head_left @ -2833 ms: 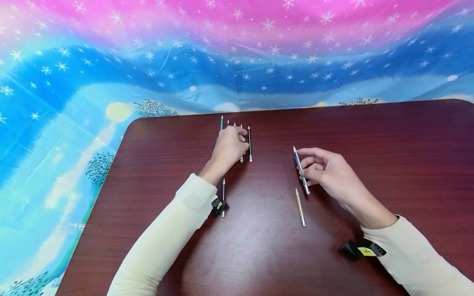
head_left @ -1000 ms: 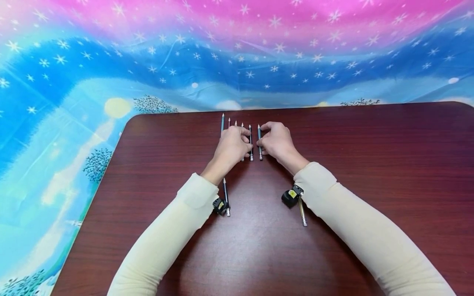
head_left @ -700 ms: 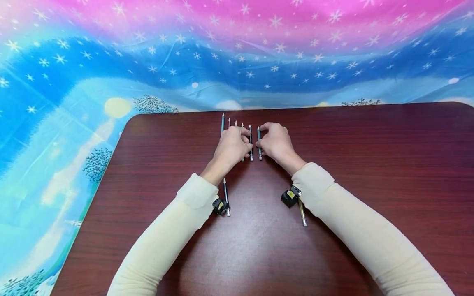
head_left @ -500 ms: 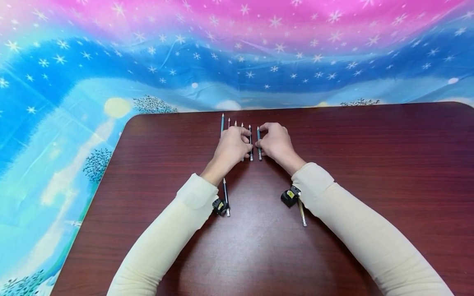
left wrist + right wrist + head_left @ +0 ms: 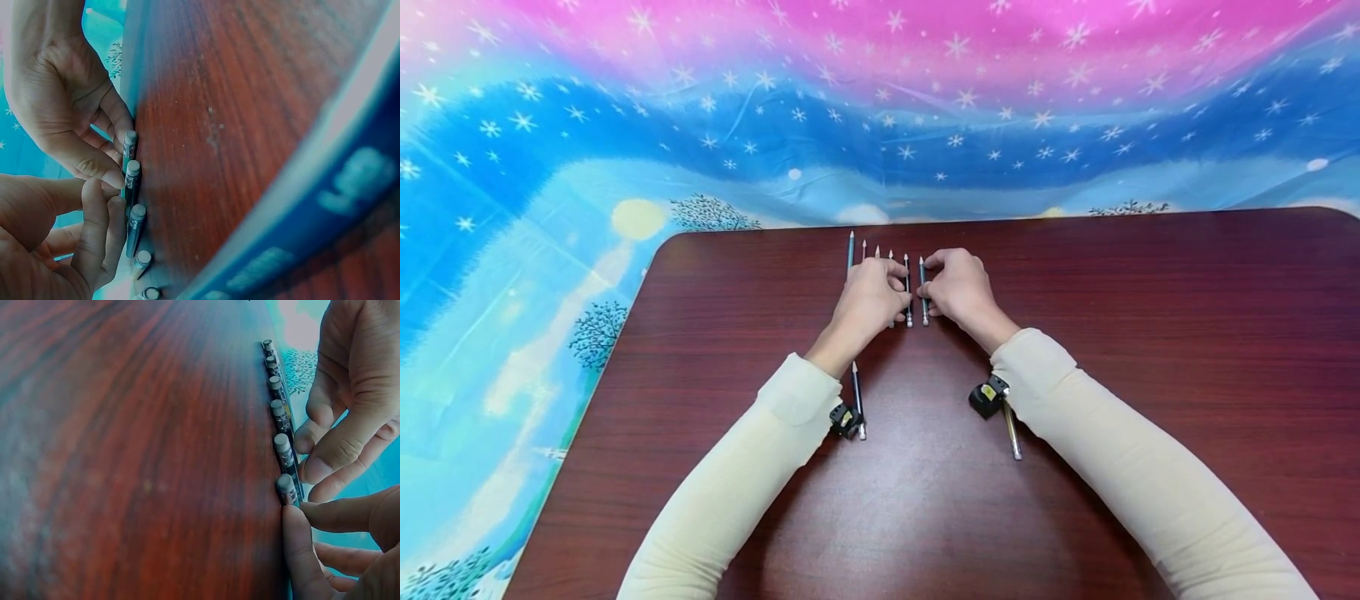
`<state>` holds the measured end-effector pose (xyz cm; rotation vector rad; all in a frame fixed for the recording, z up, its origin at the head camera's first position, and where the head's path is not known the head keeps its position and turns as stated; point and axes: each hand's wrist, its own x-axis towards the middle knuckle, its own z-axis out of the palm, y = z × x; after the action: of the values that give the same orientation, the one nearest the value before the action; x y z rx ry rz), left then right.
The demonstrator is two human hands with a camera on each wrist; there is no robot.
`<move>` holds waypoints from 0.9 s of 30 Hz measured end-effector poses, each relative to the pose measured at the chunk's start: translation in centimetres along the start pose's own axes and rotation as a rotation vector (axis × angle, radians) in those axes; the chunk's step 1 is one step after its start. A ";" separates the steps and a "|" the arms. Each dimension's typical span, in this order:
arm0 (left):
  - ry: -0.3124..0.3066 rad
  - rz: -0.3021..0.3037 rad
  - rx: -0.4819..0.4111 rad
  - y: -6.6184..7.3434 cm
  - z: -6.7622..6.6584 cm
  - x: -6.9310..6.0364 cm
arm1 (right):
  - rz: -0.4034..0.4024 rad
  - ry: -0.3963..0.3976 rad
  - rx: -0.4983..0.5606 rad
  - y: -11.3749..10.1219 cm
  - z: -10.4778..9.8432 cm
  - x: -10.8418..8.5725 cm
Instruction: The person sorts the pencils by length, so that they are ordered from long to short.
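Note:
In the head view, several pencils lie side by side in a row near the table's far edge, sharpened tips pointing away. My left hand [image 5: 871, 293] covers the middle of the row, with thumb and finger curled at the black pencil [image 5: 907, 283]. Just right of it, my right hand [image 5: 958, 282] pinches a teal pencil [image 5: 922, 272], a narrow gap apart from the black one. The teal pencil [image 5: 852, 243] at the row's left end sits farthest forward. Eraser ends line up in the right wrist view, the black pencil's eraser [image 5: 282, 442] beside my left fingers [image 5: 322, 465].
A dark pencil [image 5: 859, 400] lies by my left wrist, partly behind its camera [image 5: 846, 418]. A gold pencil [image 5: 1013, 433] lies partly under my right wrist. The reddish-brown table [image 5: 925, 500] ends at a snowflake-patterned cloth [image 5: 820, 142].
My right hand has carried the teal pencil left and forward, down beside the row, then nudged it slightly closer to the black pencil. My left hand has stayed at the row.

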<state>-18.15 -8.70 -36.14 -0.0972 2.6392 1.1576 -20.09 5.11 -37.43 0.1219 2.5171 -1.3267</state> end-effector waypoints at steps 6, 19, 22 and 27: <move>0.001 0.004 0.001 0.0 -0.1 -0.1 | -0.007 -0.006 0.011 0.1 0.0 0.0; -0.008 0.011 -0.012 -0.2 0.0 -0.2 | -0.007 -0.019 0.046 0.3 -0.1 -0.1; -0.008 0.014 -0.007 -0.2 0.0 -0.2 | -0.004 -0.021 0.057 0.2 -0.1 0.0; -0.007 0.021 -0.002 -0.2 0.0 -0.1 | -0.007 -0.025 0.069 0.2 -0.2 0.0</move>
<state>-17.99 -8.86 -36.29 -0.0662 2.6394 1.1644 -20.12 5.39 -37.53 0.1104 2.4543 -1.4097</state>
